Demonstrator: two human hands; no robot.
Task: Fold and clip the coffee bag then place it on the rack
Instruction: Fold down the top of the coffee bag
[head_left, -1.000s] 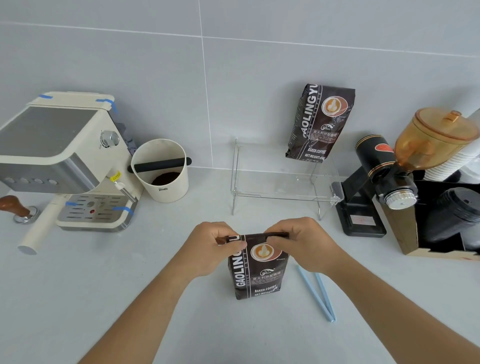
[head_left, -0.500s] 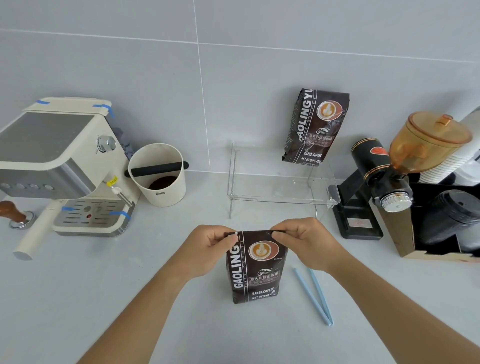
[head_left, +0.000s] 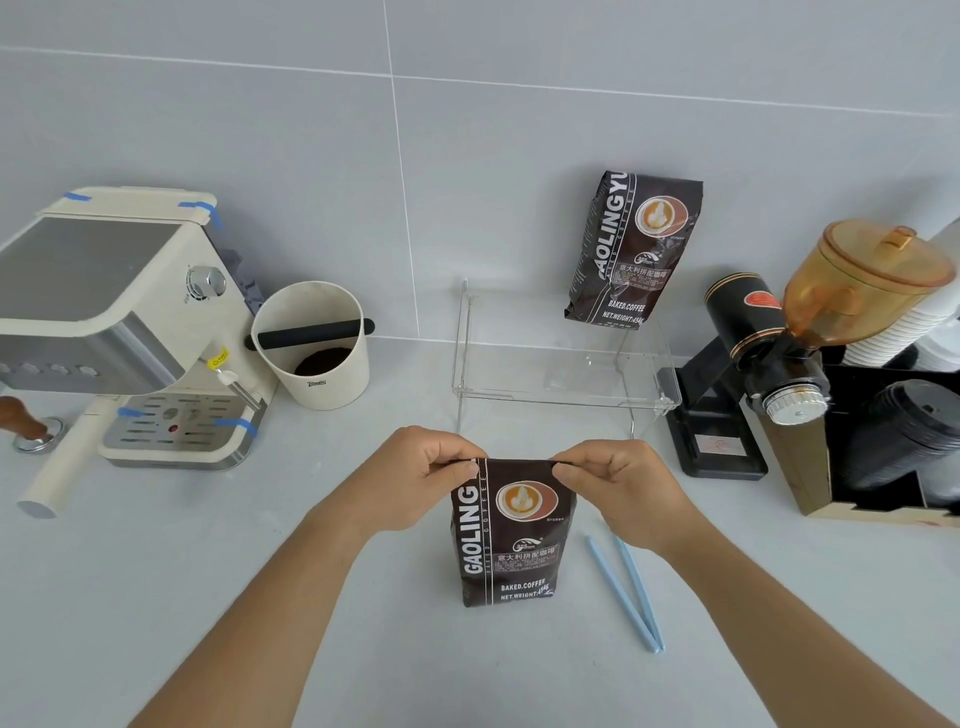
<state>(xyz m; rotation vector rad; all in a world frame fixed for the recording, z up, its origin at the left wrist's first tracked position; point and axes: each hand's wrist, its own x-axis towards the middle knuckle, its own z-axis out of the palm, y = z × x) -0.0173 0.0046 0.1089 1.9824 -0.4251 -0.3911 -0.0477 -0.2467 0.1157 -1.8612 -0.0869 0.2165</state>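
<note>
A dark brown coffee bag (head_left: 511, 540) stands upright on the counter in front of me. My left hand (head_left: 415, 478) pinches its top left corner and my right hand (head_left: 618, 483) pinches its top right corner; the top edge lies flat between them. A light blue bag clip (head_left: 626, 592) lies open on the counter just right of the bag, partly under my right wrist. Behind the bag stands a clear acrylic rack (head_left: 561, 387), with a second coffee bag (head_left: 631, 249) standing on its back right part against the wall.
A cream espresso machine (head_left: 119, 322) and a tamper (head_left: 26, 423) stand at the left, with a cream knock box (head_left: 314, 345) beside them. A black grinder with an amber hopper (head_left: 789, 338) and a box of cups and black lids (head_left: 898, 436) fill the right side.
The bag's top has gone from a rolled fold held low to a flat edge pinched at both corners. My view has shifted slightly; the clip and rack stay put.
</note>
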